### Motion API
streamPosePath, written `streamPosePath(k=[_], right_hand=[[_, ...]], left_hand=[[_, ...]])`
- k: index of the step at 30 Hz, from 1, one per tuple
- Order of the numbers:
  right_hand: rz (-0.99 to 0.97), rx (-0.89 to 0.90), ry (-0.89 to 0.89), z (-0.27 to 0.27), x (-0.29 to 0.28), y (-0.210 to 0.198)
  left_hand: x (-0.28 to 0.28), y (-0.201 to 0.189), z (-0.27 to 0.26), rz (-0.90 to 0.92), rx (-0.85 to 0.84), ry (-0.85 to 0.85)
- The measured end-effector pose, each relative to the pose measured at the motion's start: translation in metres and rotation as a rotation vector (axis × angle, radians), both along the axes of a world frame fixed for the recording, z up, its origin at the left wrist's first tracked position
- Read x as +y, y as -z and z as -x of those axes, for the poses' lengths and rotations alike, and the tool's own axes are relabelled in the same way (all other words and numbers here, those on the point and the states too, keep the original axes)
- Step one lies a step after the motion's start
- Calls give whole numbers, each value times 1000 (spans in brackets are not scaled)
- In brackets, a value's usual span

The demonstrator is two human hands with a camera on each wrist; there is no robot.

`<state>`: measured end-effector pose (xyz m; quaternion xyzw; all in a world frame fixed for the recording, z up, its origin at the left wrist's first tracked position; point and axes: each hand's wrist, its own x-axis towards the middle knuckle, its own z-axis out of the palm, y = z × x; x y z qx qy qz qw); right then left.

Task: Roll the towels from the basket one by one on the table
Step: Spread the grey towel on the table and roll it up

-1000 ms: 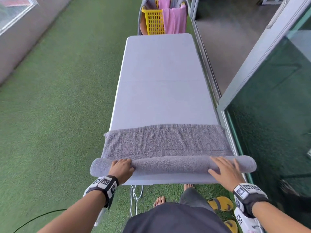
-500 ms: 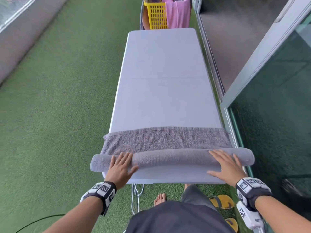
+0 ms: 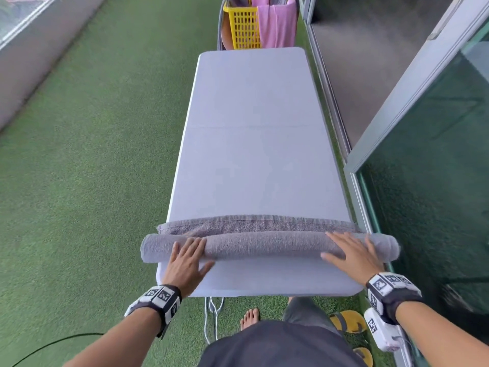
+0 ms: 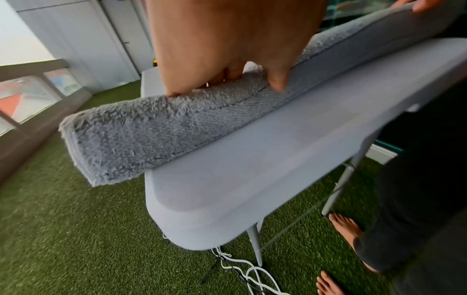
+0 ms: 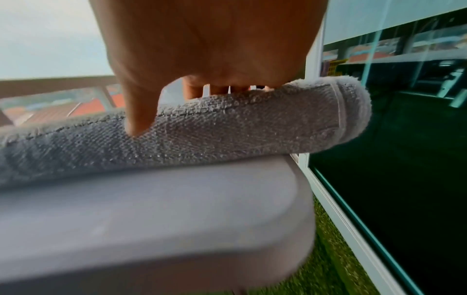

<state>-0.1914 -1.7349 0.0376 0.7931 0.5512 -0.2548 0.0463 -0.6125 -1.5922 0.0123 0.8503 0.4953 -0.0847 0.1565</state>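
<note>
A grey towel (image 3: 264, 246) lies rolled into a long tube across the near end of the white table (image 3: 251, 154), with a short flat strip left beyond the roll. Both ends of the roll overhang the table's sides. My left hand (image 3: 186, 256) presses flat on the roll near its left end, fingers straight; the left wrist view shows the roll (image 4: 156, 131) under the palm (image 4: 227, 49). My right hand (image 3: 353, 251) presses flat near the right end; in the right wrist view, fingers lie over the roll (image 5: 227, 127). A yellow basket (image 3: 243, 27) with a pink towel (image 3: 277, 25) stands beyond the table's far end.
Green artificial turf (image 3: 92, 168) covers the floor left of the table. A glass sliding door (image 3: 436, 181) and its track run close along the right side. White cables (image 4: 242, 275) hang under the near table edge. Yellow sandals (image 3: 346, 321) lie by my bare feet.
Both hands pushed the roll away from me, so the flat strip of towel grew shorter. The left hand's fingers straightened from curled to flat on the roll.
</note>
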Motion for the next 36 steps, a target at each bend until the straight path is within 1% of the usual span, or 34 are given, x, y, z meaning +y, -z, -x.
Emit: streamPosePath(k=[2, 4, 8, 12, 13, 15, 17, 19, 21, 24, 27, 28, 30, 31, 33, 36], right_hand=[[40, -58, -45, 7, -15, 4], [41, -109, -31, 10, -21, 6], [60, -77, 41, 1, -1, 0], [-56, -57, 64, -6, 16, 0], [-54, -48, 47, -6, 16, 2], [-4, -34, -2, -4, 10, 7], [34, -61, -14, -2, 4, 9], [23, -70, 6, -5, 9, 8], [58, -60, 1, -11, 23, 5], [90, -70, -16, -19, 45, 3], [-40, -84, 33, -24, 54, 6], [-51, -67, 37, -26, 53, 8], [28, -43, -18, -33, 45, 10], [71, -58, -55, -38, 38, 11], [82, -95, -80, -43, 28, 11], [4, -62, 38, -35, 26, 10]], left_hand=[[-4, 2, 5, -11, 34, 57], [-5, 4, 6, -56, 18, 82], [13, -4, -4, -143, -18, 77], [33, -11, -13, -60, 6, 1], [34, -12, -14, -16, 26, -2], [35, -9, -12, 50, 57, 55], [36, -6, -9, 57, 106, 104], [39, -4, -10, 28, 89, 108], [48, -6, -17, -18, 54, 111], [64, -13, -27, 2, 95, 102], [76, -11, -25, 0, 84, 40], [78, -10, -21, 16, 90, 18], [80, -9, -9, 58, 156, 32], [80, -9, -3, 66, 176, 41], [79, -11, 4, 62, 155, 17], [66, -9, -10, 69, 75, -69]])
